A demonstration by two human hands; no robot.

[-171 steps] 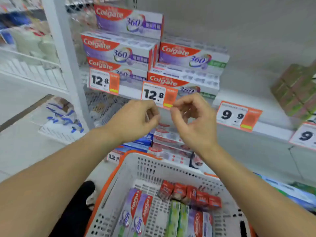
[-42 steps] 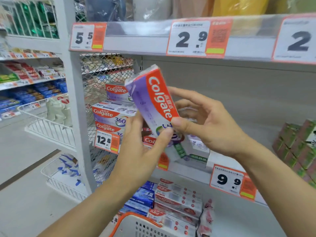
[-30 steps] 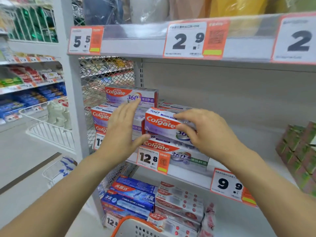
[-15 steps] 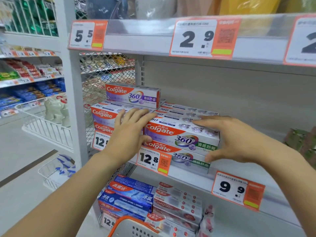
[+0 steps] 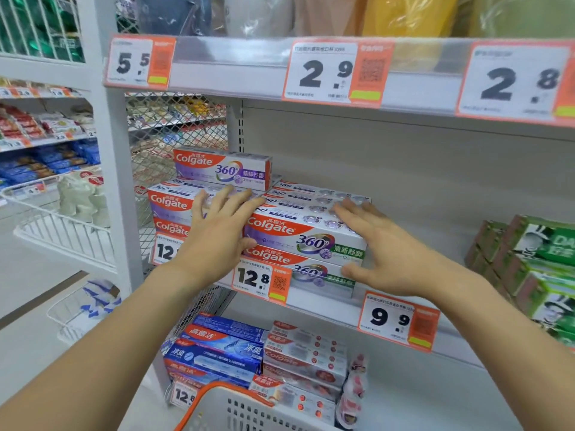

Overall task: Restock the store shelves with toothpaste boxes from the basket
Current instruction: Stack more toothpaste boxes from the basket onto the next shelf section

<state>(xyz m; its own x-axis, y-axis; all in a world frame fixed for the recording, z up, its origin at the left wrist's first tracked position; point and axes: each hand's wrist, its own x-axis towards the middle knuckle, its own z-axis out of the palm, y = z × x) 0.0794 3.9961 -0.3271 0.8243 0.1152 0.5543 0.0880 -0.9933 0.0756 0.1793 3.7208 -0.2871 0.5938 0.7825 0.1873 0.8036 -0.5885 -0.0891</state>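
Observation:
A Colgate 360 toothpaste box (image 5: 306, 237) with a green end lies on top of the right stack on the middle shelf (image 5: 323, 309). My left hand (image 5: 217, 234) rests flat against its left end, fingers straight and spread. My right hand (image 5: 392, 253) lies over its right end, fingers extended across the top and thumb below at the lower box. A second stack of purple Colgate boxes (image 5: 169, 203) stands to the left, with one box (image 5: 222, 168) on top. The white basket with an orange rim (image 5: 224, 405) shows at the bottom edge; its contents are out of view.
Green boxed goods (image 5: 535, 262) stack at the shelf's right end, with bare shelf between them and the Colgate stacks. Price tags (image 5: 261, 279) line the shelf edge. The lower shelf holds blue and red toothpaste boxes (image 5: 255, 353). An upper shelf (image 5: 249, 73) overhangs. A wire rack (image 5: 62, 231) stands left.
Earlier both hands brought the box up from the basket and laid it on the right stack. In the last half second the hands stayed at its two ends; the view moved slightly closer.

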